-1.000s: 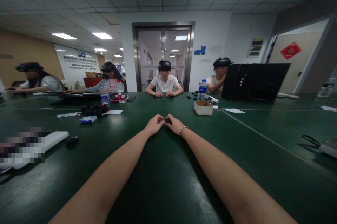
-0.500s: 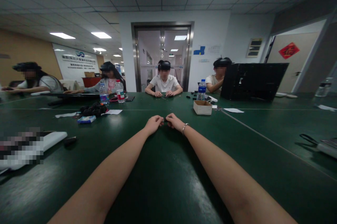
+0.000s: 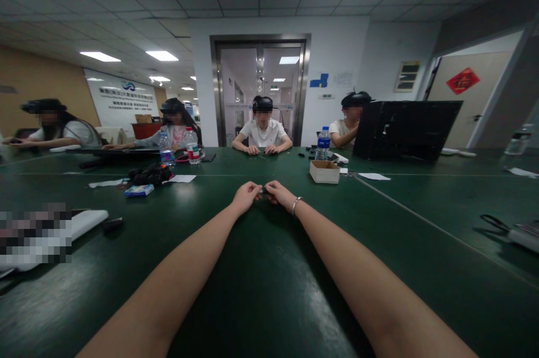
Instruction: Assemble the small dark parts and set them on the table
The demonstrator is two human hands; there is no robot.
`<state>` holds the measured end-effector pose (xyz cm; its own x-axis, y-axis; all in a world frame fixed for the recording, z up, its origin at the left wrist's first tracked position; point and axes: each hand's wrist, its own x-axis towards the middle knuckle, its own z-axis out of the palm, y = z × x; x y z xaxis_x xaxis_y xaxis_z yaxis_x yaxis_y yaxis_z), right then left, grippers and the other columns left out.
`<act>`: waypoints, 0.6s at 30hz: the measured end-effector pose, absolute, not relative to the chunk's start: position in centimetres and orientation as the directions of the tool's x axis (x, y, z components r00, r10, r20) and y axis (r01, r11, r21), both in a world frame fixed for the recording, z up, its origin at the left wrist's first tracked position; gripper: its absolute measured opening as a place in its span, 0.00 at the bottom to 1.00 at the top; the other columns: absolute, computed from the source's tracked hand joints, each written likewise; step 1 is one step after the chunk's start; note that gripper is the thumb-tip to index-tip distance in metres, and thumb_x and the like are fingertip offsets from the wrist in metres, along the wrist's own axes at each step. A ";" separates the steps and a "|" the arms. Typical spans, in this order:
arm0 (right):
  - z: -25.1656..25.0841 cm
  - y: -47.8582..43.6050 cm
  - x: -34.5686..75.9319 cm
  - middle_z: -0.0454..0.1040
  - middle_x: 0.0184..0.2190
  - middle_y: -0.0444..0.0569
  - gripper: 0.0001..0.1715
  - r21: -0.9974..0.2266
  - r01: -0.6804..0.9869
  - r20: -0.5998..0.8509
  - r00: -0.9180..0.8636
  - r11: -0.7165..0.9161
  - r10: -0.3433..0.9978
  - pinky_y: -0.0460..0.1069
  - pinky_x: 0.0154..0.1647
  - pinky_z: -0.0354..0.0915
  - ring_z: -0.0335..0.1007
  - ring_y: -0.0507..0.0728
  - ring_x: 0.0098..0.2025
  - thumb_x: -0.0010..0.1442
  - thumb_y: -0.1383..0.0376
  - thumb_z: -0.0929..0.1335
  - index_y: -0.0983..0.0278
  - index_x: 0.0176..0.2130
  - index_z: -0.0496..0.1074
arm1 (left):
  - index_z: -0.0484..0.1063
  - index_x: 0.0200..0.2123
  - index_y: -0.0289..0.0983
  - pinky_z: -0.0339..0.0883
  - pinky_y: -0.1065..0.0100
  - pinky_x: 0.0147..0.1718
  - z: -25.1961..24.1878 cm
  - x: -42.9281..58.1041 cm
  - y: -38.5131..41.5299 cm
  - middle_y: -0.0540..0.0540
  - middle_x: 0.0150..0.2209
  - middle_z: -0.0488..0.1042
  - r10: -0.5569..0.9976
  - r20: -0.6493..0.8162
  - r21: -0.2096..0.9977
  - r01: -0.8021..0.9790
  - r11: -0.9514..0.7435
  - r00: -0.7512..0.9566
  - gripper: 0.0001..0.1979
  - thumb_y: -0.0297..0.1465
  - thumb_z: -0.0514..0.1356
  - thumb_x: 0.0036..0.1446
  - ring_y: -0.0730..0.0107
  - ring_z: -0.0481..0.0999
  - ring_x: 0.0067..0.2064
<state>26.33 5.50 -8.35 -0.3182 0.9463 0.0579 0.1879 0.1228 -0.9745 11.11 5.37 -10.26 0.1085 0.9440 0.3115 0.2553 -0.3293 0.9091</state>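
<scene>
Both my arms stretch forward over the dark green table (image 3: 261,268). My left hand (image 3: 245,197) and my right hand (image 3: 279,195) meet fingertip to fingertip, each pinched on a small dark object (image 3: 264,191) held between them. The object is too small to name. A bracelet (image 3: 296,205) circles my right wrist. Both hands rest on or just above the tabletop.
A small cardboard box (image 3: 324,171) stands beyond my right hand. Black parts (image 3: 149,174), a blue packet (image 3: 138,190) and water bottles (image 3: 192,146) lie at the left. An open black laptop (image 3: 404,129) is at the right, scissors (image 3: 497,223) at far right. Several people sit around the table.
My hands have stayed pinched together on the small object, shifting slightly up and away. Little else has moved.
</scene>
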 end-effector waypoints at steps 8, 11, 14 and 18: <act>-8.2 5.4 26.3 0.57 0.13 0.35 0.05 -0.983 0.165 0.032 -0.294 0.084 0.955 0.39 0.14 0.47 0.50 0.45 0.13 0.60 0.65 0.60 0.63 0.33 0.57 | 0.67 0.35 0.34 0.65 0.69 0.36 -10.1 11.5 4.7 0.45 0.36 0.72 0.906 0.412 0.864 0.273 -0.423 0.097 0.13 0.34 0.62 0.46 0.73 0.72 0.34; -8.2 5.5 26.1 0.56 0.13 0.35 0.04 -0.979 0.183 0.033 -0.293 0.089 0.956 0.40 0.13 0.46 0.49 0.45 0.13 0.61 0.65 0.60 0.63 0.33 0.57 | 0.67 0.34 0.34 0.65 0.68 0.32 -10.0 11.7 4.6 0.45 0.31 0.73 0.956 0.285 0.905 0.306 -0.294 0.075 0.15 0.41 0.55 0.52 0.73 0.72 0.28; -8.4 5.7 26.2 0.57 0.13 0.35 0.04 -0.980 0.181 0.030 -0.297 0.087 0.955 0.40 0.13 0.46 0.49 0.45 0.12 0.61 0.65 0.60 0.63 0.33 0.57 | 0.66 0.32 0.34 0.64 0.69 0.29 -10.1 11.8 4.7 0.48 0.26 0.71 0.965 0.250 0.897 0.354 -0.263 0.083 0.14 0.40 0.50 0.56 0.74 0.70 0.25; -8.6 6.0 26.4 0.57 0.13 0.35 0.05 -0.986 0.144 0.039 -0.296 0.085 0.955 0.40 0.14 0.47 0.50 0.45 0.13 0.60 0.64 0.60 0.63 0.34 0.57 | 0.66 0.39 0.35 0.64 0.72 0.33 -10.1 11.7 4.7 0.46 0.36 0.71 0.917 0.392 0.850 0.353 -0.391 0.073 0.15 0.33 0.62 0.46 0.75 0.70 0.31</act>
